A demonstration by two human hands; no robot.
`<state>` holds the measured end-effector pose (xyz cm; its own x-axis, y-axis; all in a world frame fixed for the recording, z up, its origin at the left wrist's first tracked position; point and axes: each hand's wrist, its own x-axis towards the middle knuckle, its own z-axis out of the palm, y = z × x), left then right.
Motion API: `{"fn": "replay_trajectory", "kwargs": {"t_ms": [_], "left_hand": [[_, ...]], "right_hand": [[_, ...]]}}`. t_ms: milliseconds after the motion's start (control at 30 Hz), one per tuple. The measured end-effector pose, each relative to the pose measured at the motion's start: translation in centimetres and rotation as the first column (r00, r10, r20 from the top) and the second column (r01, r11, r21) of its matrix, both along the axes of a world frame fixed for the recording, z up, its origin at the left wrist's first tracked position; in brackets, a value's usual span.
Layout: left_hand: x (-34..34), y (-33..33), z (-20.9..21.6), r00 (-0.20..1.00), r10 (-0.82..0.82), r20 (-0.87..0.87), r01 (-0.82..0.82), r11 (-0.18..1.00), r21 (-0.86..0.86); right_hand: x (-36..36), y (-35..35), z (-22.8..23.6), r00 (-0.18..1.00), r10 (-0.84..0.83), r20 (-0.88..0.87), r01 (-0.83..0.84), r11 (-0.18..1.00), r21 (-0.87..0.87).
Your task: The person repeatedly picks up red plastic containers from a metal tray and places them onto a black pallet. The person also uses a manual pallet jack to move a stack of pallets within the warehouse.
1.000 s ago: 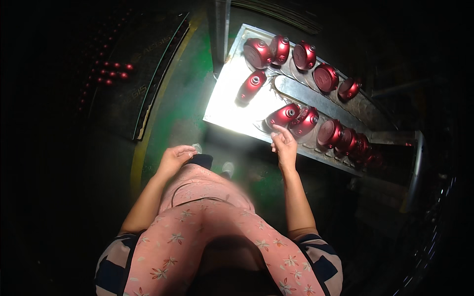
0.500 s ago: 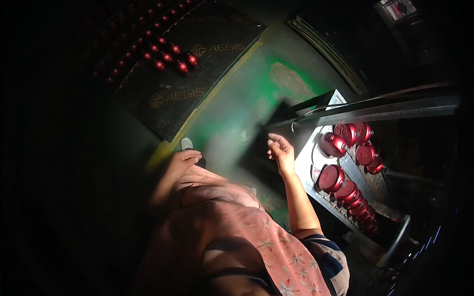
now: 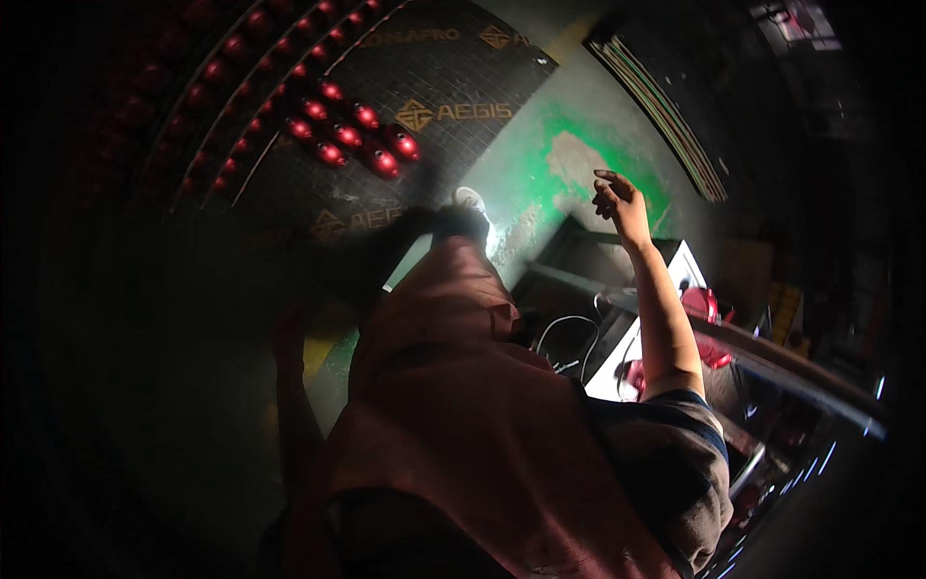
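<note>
My right hand [image 3: 622, 198] is stretched out over the floor, to the right of the green patch's middle. Its fingers are loosely bent and apart, with nothing in them. My left hand [image 3: 291, 333] hangs low at my left side, deep in shadow, so its fingers cannot be made out. Several shiny red rounded metal parts [image 3: 345, 135] stand on a dark printed board [image 3: 463, 77] ahead to the left. Beside my right forearm, more red parts [image 3: 699, 304] sit on a metal bench, partly hidden by the arm and a metal bar.
Rows of red parts [image 3: 231, 46] fill the far left. A stack of thin boards [image 3: 666, 116] lies at the far right. A metal bar [image 3: 781, 362] crosses the bench, and a cable [image 3: 564, 321] loops beside it. My shoe [image 3: 470, 200] is near the dark board's edge.
My view has turned and come closer to the dark board, with a foot stepping forward. My right hand has moved forward from beside the bench; my left hand has dropped into shadow.
</note>
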<state>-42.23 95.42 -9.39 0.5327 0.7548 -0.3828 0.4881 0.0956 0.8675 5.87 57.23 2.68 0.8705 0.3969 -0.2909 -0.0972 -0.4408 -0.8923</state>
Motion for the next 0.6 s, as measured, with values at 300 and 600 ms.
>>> {"fn": "replay_trajectory", "kwargs": {"t_ms": [300,600], "left_hand": [[18.0,-9.9,-1.3,0.812,0.574,-0.111,-0.583,0.780,-0.228],[38.7,-10.3,-12.6,0.889,0.451,-0.080,-0.431,0.882,0.191]], "right_hand": [[28.1,27.0,-12.5,0.706,0.597,-0.381,-0.650,0.759,-0.015],[25.4,47.4,-26.4,-0.076,0.996,0.039,-0.996,-0.073,-0.057]]}}
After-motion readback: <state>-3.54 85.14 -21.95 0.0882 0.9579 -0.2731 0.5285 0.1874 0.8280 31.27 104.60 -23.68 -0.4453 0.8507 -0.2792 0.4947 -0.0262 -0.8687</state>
